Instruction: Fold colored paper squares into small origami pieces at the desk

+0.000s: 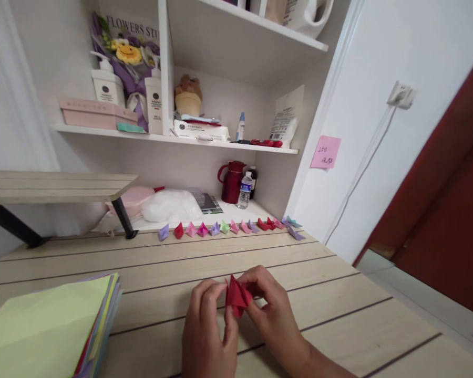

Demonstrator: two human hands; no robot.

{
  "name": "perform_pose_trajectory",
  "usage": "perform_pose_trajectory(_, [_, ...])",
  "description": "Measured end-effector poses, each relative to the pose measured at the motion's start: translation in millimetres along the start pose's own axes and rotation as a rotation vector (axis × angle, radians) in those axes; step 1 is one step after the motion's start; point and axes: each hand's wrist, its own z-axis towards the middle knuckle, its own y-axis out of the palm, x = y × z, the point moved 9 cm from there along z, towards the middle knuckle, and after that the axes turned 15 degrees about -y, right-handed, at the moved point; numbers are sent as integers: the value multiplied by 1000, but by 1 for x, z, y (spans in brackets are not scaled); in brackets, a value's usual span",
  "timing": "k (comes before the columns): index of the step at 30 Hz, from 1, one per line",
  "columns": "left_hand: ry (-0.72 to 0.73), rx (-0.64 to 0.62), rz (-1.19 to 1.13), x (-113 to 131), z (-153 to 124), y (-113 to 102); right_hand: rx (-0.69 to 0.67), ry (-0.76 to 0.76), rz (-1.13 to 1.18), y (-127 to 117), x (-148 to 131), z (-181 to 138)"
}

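A red folded-paper piece (236,295) with a pointed peak is held up between my two hands, just above the striped wooden table (157,310). My left hand (209,320) pinches its left side between thumb and fingers. From the right, my right hand (271,310) grips the other side, its fingertips partly hidden behind the paper. Along the table's back edge runs a row of small folded-paper pieces (202,229) in purple, red, pink, green and blue.
A stack of coloured paper (51,325), yellow-green on top, lies at the left. Behind it stands a small wooden riser (55,186) on black legs. A dark red jug (232,182) and a water bottle (245,191) occupy the low white shelf at the back.
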Motion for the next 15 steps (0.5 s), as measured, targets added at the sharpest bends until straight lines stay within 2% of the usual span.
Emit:
perform_pose_trajectory(4, [37, -67, 0, 2, -1, 6, -35, -39, 16, 1, -4, 2])
perform_pose_trajectory(7, [34, -111, 4, 3, 1, 8, -93, 16, 26, 8, 2, 2])
perform_pose_trajectory(9, [-30, -144, 16, 1, 2, 6, -139, 132, 61, 16, 9, 0])
perform_pose_trajectory(11, [-152, -183, 39, -5, -3, -1, -184, 300, 148, 24, 11, -10])
perform_pose_trajectory(13, [-250, -234, 51, -7, -22, -11, -229, 443, 234, 28, 3, -26])
perform_pose_trajectory(15, [-269, -274, 63, -4, -54, -25, -283, 492, 229, 24, -15, -45])
